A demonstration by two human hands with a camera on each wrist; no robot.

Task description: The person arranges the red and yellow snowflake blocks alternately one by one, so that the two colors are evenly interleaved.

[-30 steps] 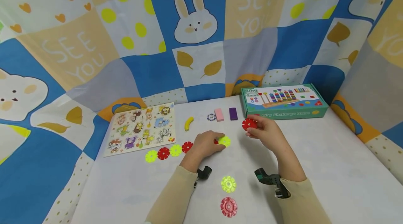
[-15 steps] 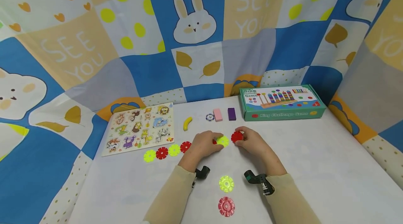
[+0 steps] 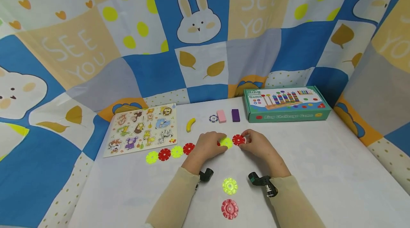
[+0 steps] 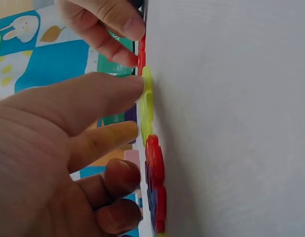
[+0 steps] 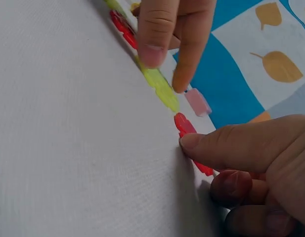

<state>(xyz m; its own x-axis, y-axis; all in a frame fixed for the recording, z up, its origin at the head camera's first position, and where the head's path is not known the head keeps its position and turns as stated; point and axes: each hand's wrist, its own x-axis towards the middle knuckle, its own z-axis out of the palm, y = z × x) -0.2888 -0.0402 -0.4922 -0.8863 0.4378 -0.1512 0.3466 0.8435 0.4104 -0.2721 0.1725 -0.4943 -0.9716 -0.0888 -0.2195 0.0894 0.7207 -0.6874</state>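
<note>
My left hand [image 3: 207, 147] pinches a yellow-green flower-shaped plastic disc [image 3: 227, 143] between thumb and index finger, on the white table. Just to its right, my right hand [image 3: 262, 148] pinches a red disc [image 3: 238, 139] of the same kind at its right side. In the right wrist view this red disc [image 5: 182, 125] lies flat, end to end with the yellow-green disc [image 5: 162, 90]. Leftward runs a row of alternating discs: yellow-green [image 3: 152, 157], red [image 3: 164, 154], yellow-green [image 3: 177, 152] and red [image 3: 189, 148]. My left hand partly hides the row's middle.
Nearer me lie a yellow-green disc [image 3: 230, 186] and a red disc [image 3: 229, 209]. Behind the row are an animal puzzle board [image 3: 141, 130], a toy banana [image 3: 190, 125], a poker chip [image 3: 213, 118], pink [image 3: 221, 116] and purple blocks [image 3: 235, 115], and a game box [image 3: 288, 105].
My right hand has come left and down with the red disc, which now lies beside the yellow-green one at the row's right end. My left hand has stayed on its disc.
</note>
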